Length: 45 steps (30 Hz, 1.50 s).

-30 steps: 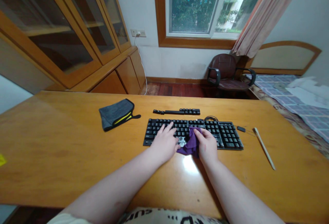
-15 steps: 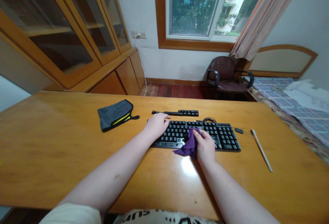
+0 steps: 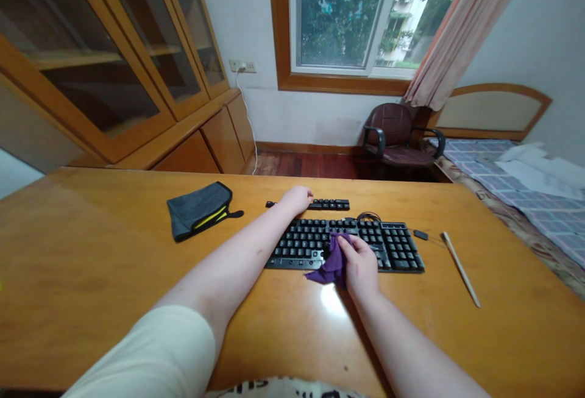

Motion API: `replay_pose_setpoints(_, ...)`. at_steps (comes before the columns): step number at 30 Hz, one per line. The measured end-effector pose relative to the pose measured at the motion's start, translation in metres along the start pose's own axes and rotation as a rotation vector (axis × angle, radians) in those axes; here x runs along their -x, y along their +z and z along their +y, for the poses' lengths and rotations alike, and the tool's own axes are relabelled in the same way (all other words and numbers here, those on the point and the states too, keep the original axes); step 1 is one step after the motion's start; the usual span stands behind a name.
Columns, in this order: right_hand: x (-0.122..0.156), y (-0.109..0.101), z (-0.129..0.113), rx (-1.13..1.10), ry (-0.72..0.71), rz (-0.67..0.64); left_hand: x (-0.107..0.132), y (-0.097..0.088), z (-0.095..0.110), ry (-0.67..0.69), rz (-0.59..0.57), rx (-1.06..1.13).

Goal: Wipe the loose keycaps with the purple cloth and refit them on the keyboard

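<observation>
A black keyboard (image 3: 315, 242) lies on the wooden table in front of me, with several bare key positions along its near row. My right hand (image 3: 362, 267) pinches a crumpled purple cloth (image 3: 333, 264) over the near middle of the keyboard. Behind the keyboard lies a row of loose black keycaps (image 3: 336, 205). My left hand (image 3: 298, 199) reaches across the keyboard to this row, its fingers bent together at the keycaps. What those fingertips hold, if anything, is hidden.
A folded grey cloth (image 3: 198, 209) with yellow inside lies on the left. To the right are a small black piece (image 3: 421, 234) and a pale stick (image 3: 460, 269). A coiled cable (image 3: 368, 217) sits behind the keyboard. A chair (image 3: 390, 133) stands beyond the table.
My left hand has moved from the keyboard's left side, away from me and to the right, onto the loose keycaps. The right hand still holds the purple cloth over the keyboard.
</observation>
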State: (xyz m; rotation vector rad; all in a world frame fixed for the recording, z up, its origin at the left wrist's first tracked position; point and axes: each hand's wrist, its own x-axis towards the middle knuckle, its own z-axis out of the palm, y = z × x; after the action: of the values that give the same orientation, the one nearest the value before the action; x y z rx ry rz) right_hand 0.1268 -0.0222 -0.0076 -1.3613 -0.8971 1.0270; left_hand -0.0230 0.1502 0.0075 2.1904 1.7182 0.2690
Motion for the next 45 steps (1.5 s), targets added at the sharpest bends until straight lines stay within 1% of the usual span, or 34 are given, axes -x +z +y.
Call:
replay_pose_setpoints(5, 0.0, 0.0, 0.001, 0.008, -0.005, -0.011, -0.014, 0.003, 0.001, -0.031, -0.054, 0.03)
replay_pose_setpoints(11, 0.001, 0.001, -0.002, -0.011, -0.002, -0.004, -0.02, 0.007, 0.002, -0.085, -0.038, 0.055)
replay_pose_setpoints(15, 0.0, 0.001, -0.001, -0.014, -0.001, -0.002, -0.021, 0.006, 0.007, -0.064, -0.018, 0.085)
replay_pose_setpoints(20, -0.001, 0.001, 0.003, -0.027, 0.005, -0.011, -0.021, 0.004, 0.011, -0.023, -0.039, 0.087)
replay_pose_setpoints(23, -0.001, 0.001, 0.004, -0.037, 0.003, -0.004, -0.021, 0.005, 0.011, -0.032, -0.046, 0.091)
replay_pose_setpoints(27, -0.001, 0.002, 0.003, -0.035, -0.004, 0.006, -0.021, 0.003, 0.008, -0.064, 0.005, 0.128)
replay_pose_setpoints(31, -0.001, 0.001, 0.002, -0.025, 0.004, -0.011, -0.015, -0.005, 0.009, -0.052, 0.117, 0.229)
replay_pose_setpoints(34, -0.001, 0.0, 0.001, 0.0, -0.002, -0.023, -0.001, -0.01, 0.016, -0.008, 0.187, 0.323)
replay_pose_setpoints(36, -0.001, 0.0, 0.0, 0.008, -0.006, -0.025, 0.015, -0.011, 0.022, 0.039, 0.209, 0.4)
replay_pose_setpoints(39, -0.001, 0.0, -0.001, -0.011, -0.02, -0.033, 0.049, -0.008, 0.03, 0.155, 0.253, 0.589)
replay_pose_setpoints(41, -0.001, 0.0, -0.001, -0.036, -0.037, -0.037, 0.075, -0.004, 0.034, 0.21, 0.308, 0.632)
replay_pose_setpoints(43, -0.001, 0.001, -0.001, -0.049, -0.059, -0.04, 0.098, 0.001, 0.036, 0.237, 0.331, 0.629)
replay_pose_setpoints(45, -0.001, 0.002, 0.0, -0.059, -0.076, -0.044, 0.117, 0.007, 0.036, 0.224, 0.31, 0.662)
